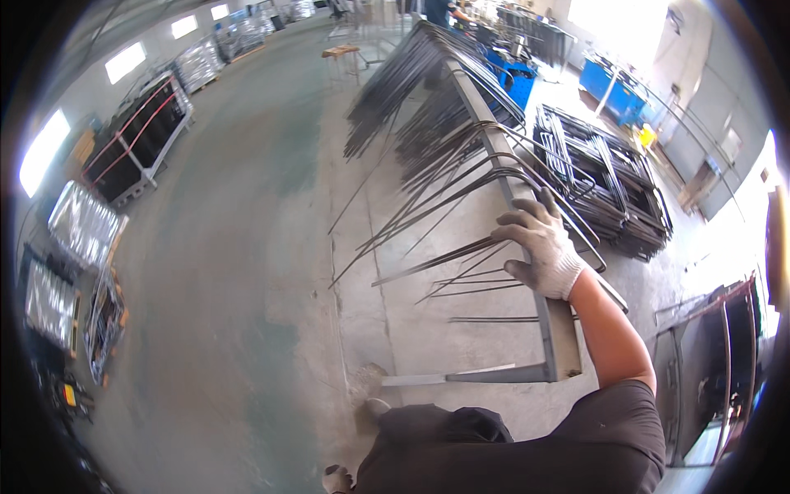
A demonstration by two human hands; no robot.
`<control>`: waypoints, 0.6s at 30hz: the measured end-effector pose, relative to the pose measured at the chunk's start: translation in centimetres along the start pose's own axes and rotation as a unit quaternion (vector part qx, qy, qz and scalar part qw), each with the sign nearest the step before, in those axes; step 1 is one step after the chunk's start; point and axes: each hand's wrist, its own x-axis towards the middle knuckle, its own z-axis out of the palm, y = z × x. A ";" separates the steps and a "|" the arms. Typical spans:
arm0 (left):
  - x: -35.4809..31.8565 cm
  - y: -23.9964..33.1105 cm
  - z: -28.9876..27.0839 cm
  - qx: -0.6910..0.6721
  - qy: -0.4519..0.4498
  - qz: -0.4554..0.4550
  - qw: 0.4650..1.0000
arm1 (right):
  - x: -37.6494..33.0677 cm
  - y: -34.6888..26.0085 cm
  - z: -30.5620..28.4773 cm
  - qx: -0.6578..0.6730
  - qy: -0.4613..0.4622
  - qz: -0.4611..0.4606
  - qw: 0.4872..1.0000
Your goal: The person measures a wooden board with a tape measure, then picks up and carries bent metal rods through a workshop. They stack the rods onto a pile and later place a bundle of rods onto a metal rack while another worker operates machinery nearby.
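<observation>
My right hand [539, 247], in a white knitted glove with grey fingertips, reaches over a long metal rack beam [476, 107]. Its fingers are spread across dark bent metal rods [448, 262], with the thumb apart from them. The rods hang over the beam, their straight legs sloping down on the left. Farther along, a dense row of the same rods [399, 78] covers the beam. Low at the picture's edge is what looks like my left hand [336, 477], also gloved, down beside my body. Its fingers are mostly hidden.
A stack of black metal frames [605, 181] stands right of the rack. The rack's foot bar [465, 376] lies near my legs. Blue machines [613, 86] and another person [440, 10] are at the back. Wrapped pallets [86, 222] line the left wall. A wooden-topped stool [340, 51] stands beyond.
</observation>
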 end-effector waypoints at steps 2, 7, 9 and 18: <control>2.9 7.1 -5.7 -0.067 -0.062 -0.076 0.993 | 0.0 -0.4 0.0 -0.037 0.004 0.036 0.999; 11.2 16.2 -18.6 -0.191 -0.081 0.027 0.978 | 1.5 -1.7 0.2 -0.104 0.028 0.116 0.987; 18.2 14.4 -19.2 -0.213 -0.050 -0.026 0.975 | 2.7 -2.7 0.2 -0.143 0.012 0.147 0.979; 41.6 17.6 -28.9 -0.146 -0.049 0.069 0.986 | 10.2 -12.3 8.0 -0.322 0.224 0.251 0.885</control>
